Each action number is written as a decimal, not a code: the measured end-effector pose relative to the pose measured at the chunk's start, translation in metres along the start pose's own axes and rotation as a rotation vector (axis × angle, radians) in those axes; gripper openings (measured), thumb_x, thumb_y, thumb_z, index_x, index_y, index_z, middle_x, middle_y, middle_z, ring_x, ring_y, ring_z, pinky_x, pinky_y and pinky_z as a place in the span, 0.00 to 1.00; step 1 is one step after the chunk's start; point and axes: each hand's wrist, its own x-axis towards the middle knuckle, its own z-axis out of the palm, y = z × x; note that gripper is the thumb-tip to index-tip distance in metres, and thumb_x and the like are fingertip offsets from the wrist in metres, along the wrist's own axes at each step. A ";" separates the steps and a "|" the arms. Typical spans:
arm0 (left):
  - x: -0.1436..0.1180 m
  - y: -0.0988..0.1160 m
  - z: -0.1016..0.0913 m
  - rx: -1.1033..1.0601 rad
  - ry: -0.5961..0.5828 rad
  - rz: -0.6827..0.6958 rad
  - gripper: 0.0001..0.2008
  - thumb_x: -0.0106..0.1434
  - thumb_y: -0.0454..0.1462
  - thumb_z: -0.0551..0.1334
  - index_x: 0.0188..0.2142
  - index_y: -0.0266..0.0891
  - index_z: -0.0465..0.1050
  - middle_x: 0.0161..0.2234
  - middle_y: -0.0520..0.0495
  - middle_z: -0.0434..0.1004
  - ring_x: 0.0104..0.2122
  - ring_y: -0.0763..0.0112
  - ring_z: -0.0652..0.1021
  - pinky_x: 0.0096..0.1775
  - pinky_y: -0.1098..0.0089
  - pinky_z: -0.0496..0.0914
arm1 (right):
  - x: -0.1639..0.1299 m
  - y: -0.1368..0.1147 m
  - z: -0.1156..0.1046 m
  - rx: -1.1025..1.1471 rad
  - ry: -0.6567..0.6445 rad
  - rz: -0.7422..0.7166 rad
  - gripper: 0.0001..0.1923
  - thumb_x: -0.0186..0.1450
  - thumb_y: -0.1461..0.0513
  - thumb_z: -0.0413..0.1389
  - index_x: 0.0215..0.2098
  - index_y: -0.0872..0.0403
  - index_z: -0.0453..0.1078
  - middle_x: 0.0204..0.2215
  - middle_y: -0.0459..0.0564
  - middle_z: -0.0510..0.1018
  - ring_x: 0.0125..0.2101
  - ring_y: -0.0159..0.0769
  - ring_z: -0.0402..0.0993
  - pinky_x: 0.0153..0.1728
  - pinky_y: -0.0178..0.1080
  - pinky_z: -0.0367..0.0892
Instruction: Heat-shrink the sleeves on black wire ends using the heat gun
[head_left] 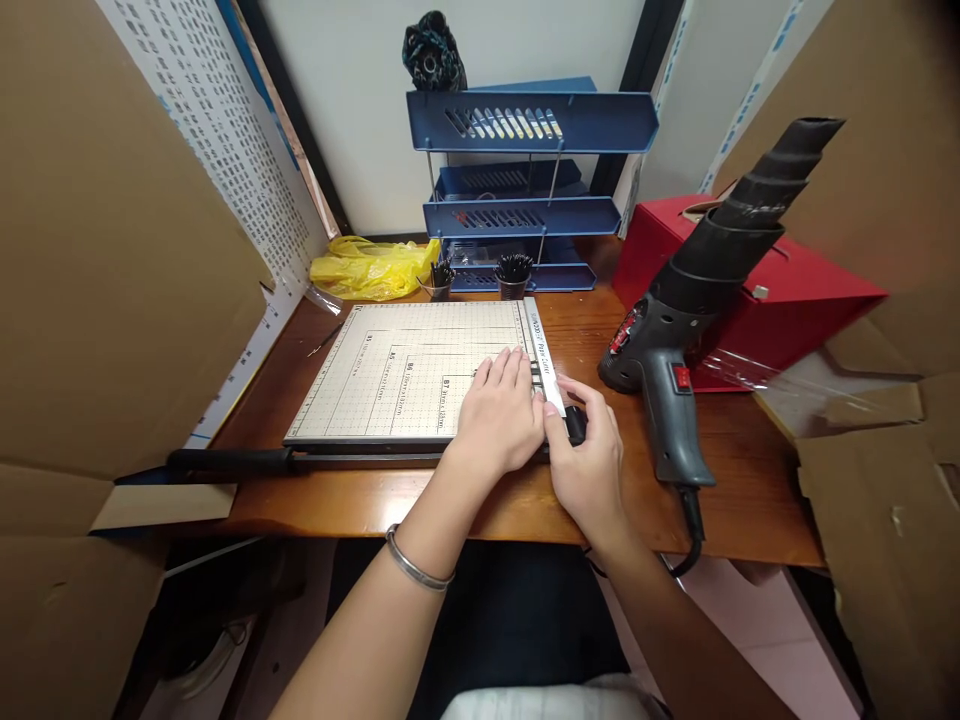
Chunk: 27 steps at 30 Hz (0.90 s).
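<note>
A paper cutter [390,380] with a gridded white board lies on the wooden desk [450,505]. Its black blade arm [247,461] is down along the board's near edge, handle pointing left. My left hand [499,410] rests flat, fingers together, on the board's near right corner, beside the white ruler guide [541,345]. My right hand [589,455] is just right of it, thumb and fingers touching the black pivot end of the cutter and the ruler's near end. What lies under the hands is hidden.
A grey heat gun [675,400] stands to the right, nozzle pointing up, cord dropping off the desk edge. Behind it is a red box [795,300]. A blue three-tier tray [525,190], two small cups of black bits [514,272], and a yellow bag [371,268] sit at the back. Cardboard walls flank both sides.
</note>
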 end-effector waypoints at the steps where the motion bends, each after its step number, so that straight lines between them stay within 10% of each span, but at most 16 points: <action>1: 0.001 0.000 0.000 0.000 0.001 0.001 0.32 0.76 0.41 0.41 0.72 0.23 0.50 0.74 0.36 0.47 0.74 0.58 0.50 0.72 0.56 0.45 | 0.000 0.000 0.000 -0.001 -0.003 0.001 0.17 0.68 0.55 0.56 0.52 0.53 0.73 0.50 0.54 0.81 0.50 0.45 0.75 0.54 0.52 0.68; 27: -0.032 0.000 0.005 -0.088 0.238 0.058 0.26 0.74 0.38 0.47 0.69 0.33 0.60 0.70 0.46 0.62 0.71 0.59 0.60 0.72 0.52 0.49 | 0.000 0.003 -0.001 0.018 -0.032 0.008 0.17 0.66 0.59 0.55 0.53 0.51 0.72 0.51 0.54 0.81 0.51 0.47 0.75 0.55 0.55 0.68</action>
